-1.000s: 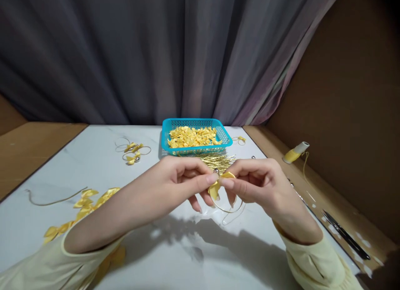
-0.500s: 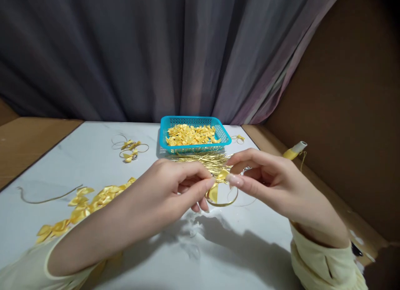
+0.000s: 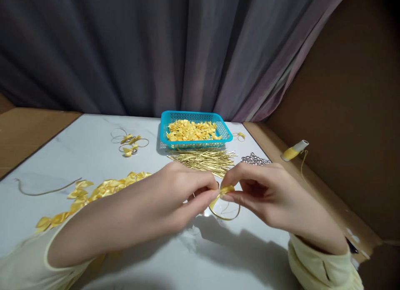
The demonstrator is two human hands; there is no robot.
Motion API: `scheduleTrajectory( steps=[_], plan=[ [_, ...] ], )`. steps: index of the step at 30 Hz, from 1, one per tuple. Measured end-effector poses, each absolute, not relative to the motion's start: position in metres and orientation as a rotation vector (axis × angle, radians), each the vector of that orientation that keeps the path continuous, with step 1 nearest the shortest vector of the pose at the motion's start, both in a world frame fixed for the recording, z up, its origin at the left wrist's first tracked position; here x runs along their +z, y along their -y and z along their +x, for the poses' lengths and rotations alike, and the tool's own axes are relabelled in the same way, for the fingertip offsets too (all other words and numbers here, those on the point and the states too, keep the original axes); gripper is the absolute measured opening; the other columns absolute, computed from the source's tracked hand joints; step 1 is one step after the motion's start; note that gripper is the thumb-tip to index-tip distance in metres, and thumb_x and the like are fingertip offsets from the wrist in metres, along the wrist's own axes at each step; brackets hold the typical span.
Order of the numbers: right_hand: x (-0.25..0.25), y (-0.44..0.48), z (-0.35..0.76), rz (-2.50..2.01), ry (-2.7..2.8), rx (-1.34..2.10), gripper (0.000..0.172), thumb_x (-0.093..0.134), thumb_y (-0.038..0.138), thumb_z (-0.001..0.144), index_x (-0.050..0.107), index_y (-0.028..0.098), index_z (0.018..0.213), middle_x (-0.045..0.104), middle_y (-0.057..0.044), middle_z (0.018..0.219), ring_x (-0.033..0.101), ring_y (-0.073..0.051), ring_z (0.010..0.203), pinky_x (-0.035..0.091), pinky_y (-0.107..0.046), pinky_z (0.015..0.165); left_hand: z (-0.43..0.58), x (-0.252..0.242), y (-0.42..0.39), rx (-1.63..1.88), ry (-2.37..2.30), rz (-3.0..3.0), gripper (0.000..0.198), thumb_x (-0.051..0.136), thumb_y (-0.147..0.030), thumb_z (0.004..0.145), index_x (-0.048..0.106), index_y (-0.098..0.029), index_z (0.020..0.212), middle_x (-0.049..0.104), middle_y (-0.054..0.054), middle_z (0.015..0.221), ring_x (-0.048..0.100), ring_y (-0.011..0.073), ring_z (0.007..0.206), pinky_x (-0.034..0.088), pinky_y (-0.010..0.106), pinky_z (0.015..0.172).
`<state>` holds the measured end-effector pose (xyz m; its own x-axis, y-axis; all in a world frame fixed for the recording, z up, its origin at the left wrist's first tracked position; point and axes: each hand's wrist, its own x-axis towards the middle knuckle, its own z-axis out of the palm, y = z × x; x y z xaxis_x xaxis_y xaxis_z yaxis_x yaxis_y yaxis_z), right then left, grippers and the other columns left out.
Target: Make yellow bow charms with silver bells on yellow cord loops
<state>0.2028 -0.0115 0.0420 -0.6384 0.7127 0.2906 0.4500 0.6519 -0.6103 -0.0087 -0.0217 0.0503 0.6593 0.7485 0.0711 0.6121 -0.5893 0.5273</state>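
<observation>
Above the table's middle, both hands meet over a yellow ribbon bow (image 3: 225, 191) on a loop of gold cord (image 3: 229, 218). The fingertips of my left hand (image 3: 190, 190) are pinched at the bow's left side, where the loop begins. My right hand (image 3: 262, 190) has thumb and forefinger closed on the bow's right side. Part of the bow is hidden by the fingers. Just behind the hands lies a heap of short gold cords (image 3: 203, 158). Small silver bells or beads (image 3: 254, 159) are piled beyond my right hand.
A blue basket (image 3: 229, 138) full of yellow bows stands at the back. Loose bows (image 3: 108, 189) lie along my left forearm. Looped cords with bows (image 3: 129, 150) rest at back left, near a single cord (image 3: 46, 193). A thread spool (image 3: 293, 151) is at the right.
My right thumb and forefinger have closed together on the bow, which now shows less between the fingers. Both hands sit slightly lower in view, and more of the silver pile shows.
</observation>
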Motion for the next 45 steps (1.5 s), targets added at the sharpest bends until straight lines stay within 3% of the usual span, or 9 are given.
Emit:
scheduleTrajectory(
  steps=[7, 14, 25, 36, 41, 45],
  plan=[
    [0.044, 0.013, 0.202, -0.985, 2.351, 0.813, 0.008, 0.063, 0.008, 0.078, 0.067, 0.014, 0.075, 0.055, 0.005, 0.055, 0.042, -0.003, 0.045, 0.030, -0.014, 0.045, -0.009, 0.048, 0.018, 0.406, -0.986, 2.338, 0.029, 0.042, -0.035, 0.098, 0.061, -0.022, 0.080, 0.060, -0.006, 0.065, 0.053, 0.0087, 0.057, 0.033, 0.022, 0.055],
    [0.042, 0.015, 0.203, -1.034, 2.253, 0.727, 0.013, 0.060, 0.007, 0.076, 0.069, 0.013, 0.069, 0.051, 0.004, 0.049, 0.035, -0.004, 0.043, 0.027, -0.017, 0.043, -0.007, 0.051, 0.014, 0.319, -1.049, 2.067, 0.040, 0.040, -0.046, 0.096, 0.063, -0.020, 0.076, 0.064, -0.004, 0.067, 0.057, 0.0111, 0.060, 0.037, 0.022, 0.055],
    [0.043, 0.013, 0.202, -0.959, 2.321, 0.789, 0.014, 0.062, 0.008, 0.080, 0.073, 0.013, 0.075, 0.055, 0.003, 0.050, 0.037, -0.003, 0.043, 0.028, -0.016, 0.042, -0.004, 0.046, 0.024, 0.361, -1.152, 2.233, 0.033, 0.034, -0.035, 0.099, 0.055, -0.021, 0.078, 0.055, -0.005, 0.067, 0.053, 0.0102, 0.062, 0.033, 0.024, 0.059],
    [0.041, 0.014, 0.204, -0.981, 2.358, 0.674, 0.022, 0.059, 0.003, 0.077, 0.077, 0.016, 0.078, 0.052, 0.004, 0.049, 0.035, -0.004, 0.043, 0.030, -0.017, 0.043, 0.000, 0.040, 0.021, 0.470, -1.134, 2.175, 0.035, 0.037, -0.035, 0.097, 0.060, -0.021, 0.075, 0.059, -0.005, 0.063, 0.055, 0.0100, 0.059, 0.036, 0.024, 0.056],
    [0.040, 0.014, 0.204, -0.995, 2.365, 0.670, 0.030, 0.057, -0.001, 0.074, 0.077, 0.019, 0.081, 0.052, 0.005, 0.049, 0.038, -0.004, 0.043, 0.031, -0.016, 0.045, 0.005, 0.038, 0.021, 0.493, -1.151, 2.086, 0.026, 0.049, -0.040, 0.093, 0.063, -0.022, 0.080, 0.064, -0.005, 0.068, 0.058, 0.0109, 0.062, 0.038, 0.022, 0.054],
    [0.040, 0.015, 0.204, -1.014, 2.365, 0.665, 0.031, 0.057, -0.002, 0.073, 0.077, 0.020, 0.082, 0.054, 0.005, 0.049, 0.037, -0.003, 0.042, 0.030, -0.017, 0.044, 0.006, 0.036, 0.021, 0.512, -1.162, 2.069, 0.029, 0.046, -0.039, 0.094, 0.062, -0.022, 0.078, 0.065, -0.005, 0.069, 0.059, 0.0113, 0.064, 0.040, 0.022, 0.057]
  ],
)
